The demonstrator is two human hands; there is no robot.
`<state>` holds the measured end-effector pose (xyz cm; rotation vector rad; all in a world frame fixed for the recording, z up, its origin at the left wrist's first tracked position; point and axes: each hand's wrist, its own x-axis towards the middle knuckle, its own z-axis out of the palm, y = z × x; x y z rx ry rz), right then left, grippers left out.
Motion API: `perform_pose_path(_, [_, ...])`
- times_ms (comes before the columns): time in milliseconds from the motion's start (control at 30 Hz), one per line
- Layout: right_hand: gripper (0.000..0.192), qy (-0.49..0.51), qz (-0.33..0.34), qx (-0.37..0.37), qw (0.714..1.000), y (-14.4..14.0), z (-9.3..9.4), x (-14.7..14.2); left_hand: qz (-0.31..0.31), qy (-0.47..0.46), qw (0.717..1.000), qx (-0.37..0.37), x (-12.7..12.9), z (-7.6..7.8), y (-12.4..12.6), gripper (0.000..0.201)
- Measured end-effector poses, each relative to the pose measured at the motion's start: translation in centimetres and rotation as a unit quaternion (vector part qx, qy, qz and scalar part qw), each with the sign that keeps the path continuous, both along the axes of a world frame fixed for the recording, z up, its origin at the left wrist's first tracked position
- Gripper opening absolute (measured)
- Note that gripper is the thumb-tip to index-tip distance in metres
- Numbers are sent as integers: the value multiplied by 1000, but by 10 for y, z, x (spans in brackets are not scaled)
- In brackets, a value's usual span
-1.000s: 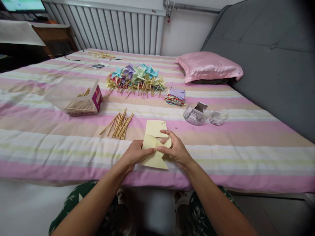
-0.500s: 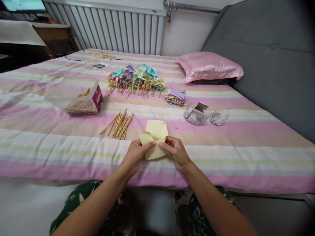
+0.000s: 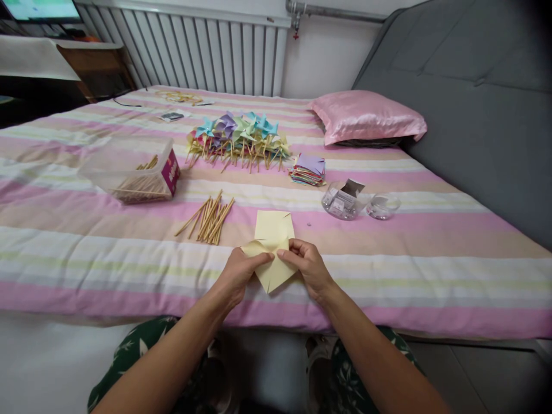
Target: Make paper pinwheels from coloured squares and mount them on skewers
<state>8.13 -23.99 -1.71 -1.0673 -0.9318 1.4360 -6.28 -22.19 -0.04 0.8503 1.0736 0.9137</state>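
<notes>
Near the front edge of the bed, a slit yellow paper square (image 3: 271,273) is pinched between my left hand (image 3: 242,270) and my right hand (image 3: 311,265). Both thumbs press near its middle, where corners fold inward. My other fingers are partly hidden behind the paper. Just beyond it, another yellow paper sheet (image 3: 273,223) lies flat with a slit at a corner. A loose pile of thin wooden sticks (image 3: 210,218) rests to the left. One tiny metallic piece (image 3: 309,224) lies on the cover to the right.
A clear plastic box (image 3: 129,172) holds more sticks. Several paper pinwheels (image 3: 241,135) lie behind, beside a stack of coloured paper (image 3: 307,170). Two clear round containers, one with small fasteners (image 3: 340,201) and a smaller one (image 3: 383,207), stand right. A pink pillow (image 3: 371,118) lies farther back.
The held paper has turned so that one corner now points toward me. Its left part is folded in lower, and both hands stay in almost the same place.
</notes>
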Motion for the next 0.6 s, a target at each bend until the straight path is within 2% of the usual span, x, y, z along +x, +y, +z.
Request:
perform_pose_path(167, [37,-54,-94,92,990,1,3,2,53,-63,996,-20,-7,3,10,30])
perform_pose_path(267, [31,-124,-141,174,967,-3,6,2,83,-88,992,-30,-13,8,17,30])
perform_pose_path(333, [25,-168,-114,211,956,-7,8,0,92,-93,991,-37,-16,11,19,30])
perform_pose_path(467, [25,-227,-15,247,942,-11,5,-5,82,-104,990,-43,-18,13,18,32])
perform_pose_path(600, [23,-245,16,262,933,-8,-3,-7,53,-108,992,-47,-17,11,17,32])
